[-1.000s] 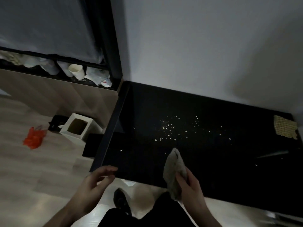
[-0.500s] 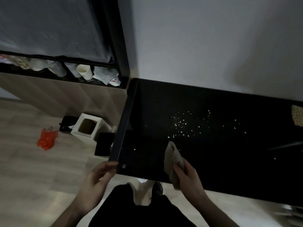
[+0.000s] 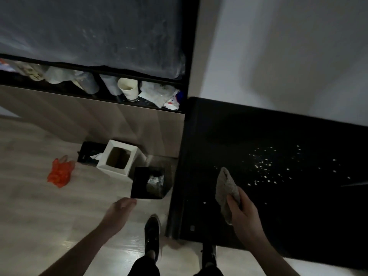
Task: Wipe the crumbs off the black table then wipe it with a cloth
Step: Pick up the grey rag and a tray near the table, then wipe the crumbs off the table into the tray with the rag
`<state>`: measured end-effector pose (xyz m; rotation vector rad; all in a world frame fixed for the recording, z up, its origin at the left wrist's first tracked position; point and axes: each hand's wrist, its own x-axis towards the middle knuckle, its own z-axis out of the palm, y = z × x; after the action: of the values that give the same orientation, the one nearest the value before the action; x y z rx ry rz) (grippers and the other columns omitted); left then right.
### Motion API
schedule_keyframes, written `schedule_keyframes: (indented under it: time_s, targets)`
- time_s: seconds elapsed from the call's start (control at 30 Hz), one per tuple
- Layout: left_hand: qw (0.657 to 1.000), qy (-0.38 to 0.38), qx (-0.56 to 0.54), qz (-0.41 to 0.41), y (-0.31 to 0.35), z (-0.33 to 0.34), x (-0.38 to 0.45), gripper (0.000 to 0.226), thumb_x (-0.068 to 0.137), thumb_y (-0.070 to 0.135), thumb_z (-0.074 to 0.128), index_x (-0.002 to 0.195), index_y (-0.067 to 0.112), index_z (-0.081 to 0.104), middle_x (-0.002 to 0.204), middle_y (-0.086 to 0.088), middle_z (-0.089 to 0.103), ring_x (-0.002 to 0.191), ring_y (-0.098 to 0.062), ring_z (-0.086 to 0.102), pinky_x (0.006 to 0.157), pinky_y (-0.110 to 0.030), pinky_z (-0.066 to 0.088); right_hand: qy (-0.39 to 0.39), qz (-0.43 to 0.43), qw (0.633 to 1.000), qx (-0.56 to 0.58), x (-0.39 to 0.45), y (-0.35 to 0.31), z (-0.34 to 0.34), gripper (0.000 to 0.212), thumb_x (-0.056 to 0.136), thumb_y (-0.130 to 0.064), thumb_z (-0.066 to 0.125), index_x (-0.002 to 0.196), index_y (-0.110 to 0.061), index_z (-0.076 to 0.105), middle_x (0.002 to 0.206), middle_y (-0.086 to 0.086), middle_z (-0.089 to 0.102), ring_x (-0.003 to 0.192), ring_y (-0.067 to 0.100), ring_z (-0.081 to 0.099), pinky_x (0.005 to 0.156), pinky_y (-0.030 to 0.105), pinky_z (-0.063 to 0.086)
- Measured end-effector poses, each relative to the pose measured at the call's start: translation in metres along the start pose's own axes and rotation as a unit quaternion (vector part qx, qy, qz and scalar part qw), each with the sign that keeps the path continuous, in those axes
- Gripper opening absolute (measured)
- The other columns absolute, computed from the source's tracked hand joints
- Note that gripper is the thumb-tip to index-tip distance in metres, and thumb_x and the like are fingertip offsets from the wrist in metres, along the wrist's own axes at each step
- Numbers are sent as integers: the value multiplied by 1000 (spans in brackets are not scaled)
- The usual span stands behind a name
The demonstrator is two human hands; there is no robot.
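R hand [image 3: 244, 214] clamped on grey cloth [image 3: 227, 188], fingers curled round its near end, bunched rather than spread; prob. held that way to make a firm pad for pushing. Cloth's long axis runs near-to-far, free tip pointing away from the person and a bit left, tip over the black table [image 3: 258, 132] near its L edge; can't tell if tip touches the top. L hand [image 3: 119, 211] empty, fingers loosely part-open, palm down, off the table over the floor, reaching twd black bin [image 3: 148, 183] just beside the table's L edge. My read: bin gets brought under the edge to catch what is swept off. Crumbs [image 3: 264, 166] lie scattered R of and beyond the cloth tip, none gathered, so sweep not yet begun. White box [image 3: 117, 157] and orange bag [image 3: 59, 173] further L on floor, not involved.
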<state>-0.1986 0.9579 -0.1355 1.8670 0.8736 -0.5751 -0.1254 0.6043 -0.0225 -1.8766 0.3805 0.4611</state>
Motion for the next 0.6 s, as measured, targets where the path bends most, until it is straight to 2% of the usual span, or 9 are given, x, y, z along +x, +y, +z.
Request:
schedule_keyframes:
  time_s: [0.07,0.13,0.23,0.3,0.37,0.4,0.47,0.53,0.6]
  targets:
    - [998,-14,53,-33,-10,-2,47,27,79,52,56,87,33,74,92,1,74,94,-23,69,87,-38,54,32,-21,999,-22,24,-5,25,23,107,-27,53,122,-42,61,101,-23,73,94,-6,69,69,16,58]
    - [993,-18,101,-63,-25,0,95,24,89,42,57,96,24,72,99,-5,73,98,-28,67,85,-36,53,69,-54,995,-42,50,-7,45,21,106,-29,53,121,-43,60,100,-34,69,92,-7,69,71,18,58]
    - [983,-32,167,-74,-53,9,166,31,91,40,57,102,16,72,104,-9,74,103,-31,68,84,-34,54,92,-107,986,-86,88,-4,68,35,107,-20,53,134,-42,54,97,-37,68,86,-15,66,69,6,53]
    - [980,-24,180,-81,-73,18,208,40,87,42,60,114,15,69,117,-11,71,110,-31,66,88,-34,53,88,-146,973,-152,115,3,80,51,106,-10,51,148,-40,46,127,-35,61,115,-15,59,92,7,50]
    - [979,-24,178,-95,-92,30,246,52,84,43,63,127,13,63,129,-13,64,115,-31,63,92,-35,52,74,-174,951,-243,143,17,93,57,105,-7,50,156,-32,41,158,-18,43,148,0,37,120,27,35]
    - [977,-26,181,-108,-102,35,264,58,83,43,64,131,12,59,132,-14,61,117,-32,62,91,-35,52,65,-184,939,-282,156,25,100,58,105,-8,50,157,-30,40,164,-15,35,155,3,25,127,34,26]
    - [974,-26,182,-135,-122,46,298,70,81,45,64,140,11,49,139,-16,55,121,-34,59,92,-37,53,49,-195,924,-326,176,44,114,55,106,-15,51,158,-28,40,169,-13,26,159,5,13,131,40,13]
    - [970,-30,173,-165,-139,57,328,81,80,46,65,147,10,40,143,-18,51,126,-37,56,95,-40,52,52,-208,907,-362,186,61,125,58,104,-26,49,161,-29,35,172,-11,19,161,10,7,131,47,9]
    - [969,-27,164,-183,-152,69,353,79,81,43,66,146,7,39,139,-20,55,123,-39,57,92,-39,51,76,-220,889,-394,189,72,133,64,100,-36,43,162,-29,29,173,-9,16,161,13,5,131,51,9]
